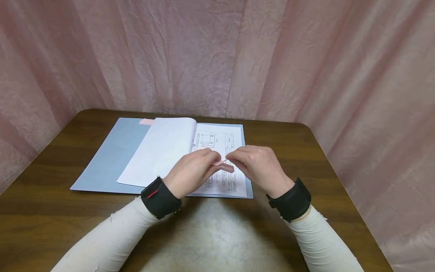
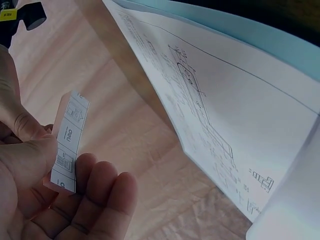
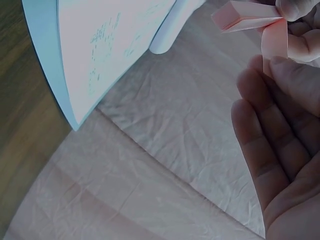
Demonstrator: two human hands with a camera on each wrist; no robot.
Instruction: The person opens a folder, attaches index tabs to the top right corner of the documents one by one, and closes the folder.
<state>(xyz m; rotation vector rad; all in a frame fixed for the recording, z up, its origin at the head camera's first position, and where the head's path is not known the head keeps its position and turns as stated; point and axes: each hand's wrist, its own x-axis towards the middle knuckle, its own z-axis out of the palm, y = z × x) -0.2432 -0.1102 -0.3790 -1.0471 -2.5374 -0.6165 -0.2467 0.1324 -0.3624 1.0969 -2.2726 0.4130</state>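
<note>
left grip (image 1: 195, 169): pinching pad (image 2: 69, 142) | right grip (image 1: 261, 166): pinching pad's curved sheet (image 3: 275, 42) | pad: above printed page (image 1: 221, 185), between hands | folder (image 1: 102, 162): open on counter (image 1: 289, 139), pink tab (image 1: 147, 121) near far edge

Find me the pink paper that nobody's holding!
It's the pink strip on the blue folder, beside the curled white page. The left hand holds the pink pad, and the right hand pinches its lifted sheet.

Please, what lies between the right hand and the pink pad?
In the right wrist view, a pink strip, pinched by the right hand, reaches the pink pad.
</note>
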